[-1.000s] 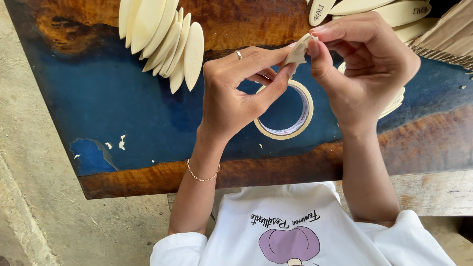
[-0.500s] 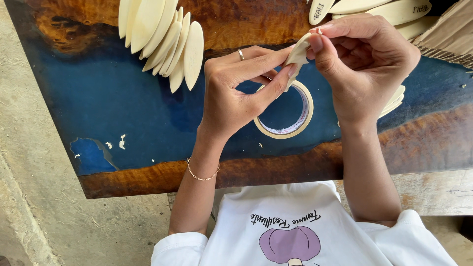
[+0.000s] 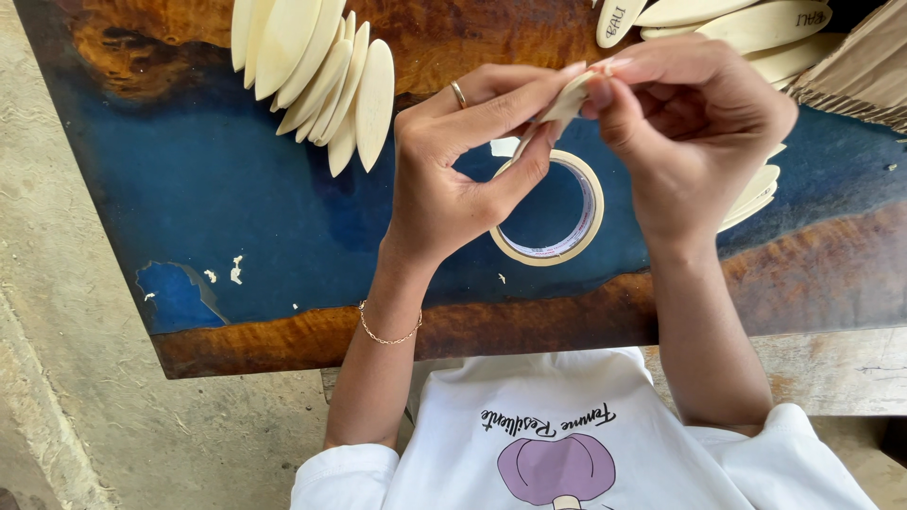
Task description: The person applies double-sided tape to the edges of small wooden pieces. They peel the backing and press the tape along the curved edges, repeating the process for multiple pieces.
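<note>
Both hands meet above the tabletop, pinching one small pale oval wooden piece (image 3: 567, 97) between them. The left hand (image 3: 452, 175) clamps its thumb and forefinger on the near end of the piece, the forefinger stretched along its top edge and a ring showing on a finger behind it; the other fingers curl underneath. The right hand (image 3: 694, 132) closes thumb and forefinger tips on the far end of the same piece, so the fingertips of the two hands nearly touch. Directly below the pinching fingers lies a roll of beige tape (image 3: 549, 210), flat on the blue and brown table (image 3: 208, 189), its open centre showing the blue surface. Beyond the left knuckles, a fanned row of pale wooden ovals (image 3: 321, 71) lies overlapping on the table. Past the right hand's fingers, further ovals (image 3: 756, 24) lie near the table's far edge, and a few more stick out from under the right palm. A thin gold bracelet (image 3: 387, 332) circles the left wrist.
</note>
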